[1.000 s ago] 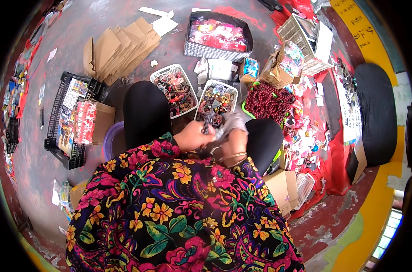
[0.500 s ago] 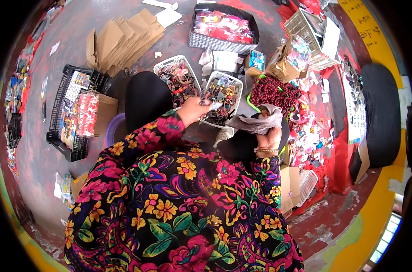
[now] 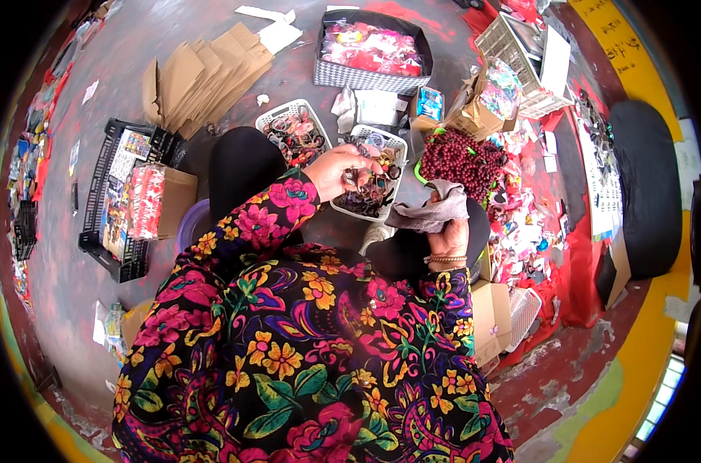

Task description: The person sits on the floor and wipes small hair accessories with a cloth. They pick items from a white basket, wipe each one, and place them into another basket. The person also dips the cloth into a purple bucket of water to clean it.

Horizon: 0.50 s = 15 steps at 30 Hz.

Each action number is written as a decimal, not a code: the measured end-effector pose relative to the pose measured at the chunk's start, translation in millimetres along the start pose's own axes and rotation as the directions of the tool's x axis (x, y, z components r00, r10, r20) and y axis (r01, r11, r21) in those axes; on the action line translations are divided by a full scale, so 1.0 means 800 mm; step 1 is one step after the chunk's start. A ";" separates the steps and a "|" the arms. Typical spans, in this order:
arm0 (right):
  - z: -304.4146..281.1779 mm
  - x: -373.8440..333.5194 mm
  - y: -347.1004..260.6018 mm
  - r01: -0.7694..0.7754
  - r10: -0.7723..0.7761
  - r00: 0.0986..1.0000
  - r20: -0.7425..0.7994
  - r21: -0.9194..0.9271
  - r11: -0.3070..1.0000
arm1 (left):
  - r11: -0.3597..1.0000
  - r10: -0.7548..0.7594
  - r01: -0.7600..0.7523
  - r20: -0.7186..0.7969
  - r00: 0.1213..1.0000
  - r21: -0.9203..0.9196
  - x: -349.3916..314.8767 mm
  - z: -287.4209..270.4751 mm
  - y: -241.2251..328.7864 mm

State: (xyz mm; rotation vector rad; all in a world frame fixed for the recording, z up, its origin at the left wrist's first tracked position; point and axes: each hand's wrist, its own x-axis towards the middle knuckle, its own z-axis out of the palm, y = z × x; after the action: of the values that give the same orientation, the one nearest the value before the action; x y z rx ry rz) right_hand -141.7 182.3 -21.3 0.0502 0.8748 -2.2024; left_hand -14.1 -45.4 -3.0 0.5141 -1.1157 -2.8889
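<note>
My left hand (image 3: 341,171) is raised over the white basket (image 3: 402,171) in front of me, its fingers closed on a small dark item too unclear to name. Dark and coloured bands, looking like hair ties (image 3: 364,199), fill that basket. Beside it on the left stands a second white basket (image 3: 320,123) of similar bands, partly hidden by my hand. My right hand (image 3: 449,239) grips a crumpled grey-mauve cloth (image 3: 430,210) above my right thigh; the cloth covers some of its fingers. A beaded bracelet circles the right wrist.
Dark red beads (image 3: 466,163) heap in a green-rimmed container ahead right. Farther off are a patterned bin (image 3: 366,79) of pink packets and flattened cardboard (image 3: 211,73). A black crate (image 3: 96,208) stands left, near a purple tub (image 3: 187,225). Small goods (image 3: 524,239) cover red cloth at right.
My left hand has lifted slightly and turned, its fingers now curled nearer the dark item. The right hand still holds the cloth, shifted slightly. The whole view has moved a little.
</note>
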 end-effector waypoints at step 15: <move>0.087 -0.015 0.020 -0.150 0.243 0.934 0.261 -0.329 0.932 | 0.987 0.049 -0.005 0.266 0.963 -0.162 -0.086 0.046 0.033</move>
State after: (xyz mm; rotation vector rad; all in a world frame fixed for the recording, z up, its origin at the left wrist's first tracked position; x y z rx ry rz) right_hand -106.4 140.1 26.3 -0.3227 0.9787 -1.8047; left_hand 37.3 -33.0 60.2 0.1012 -0.8906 -3.0556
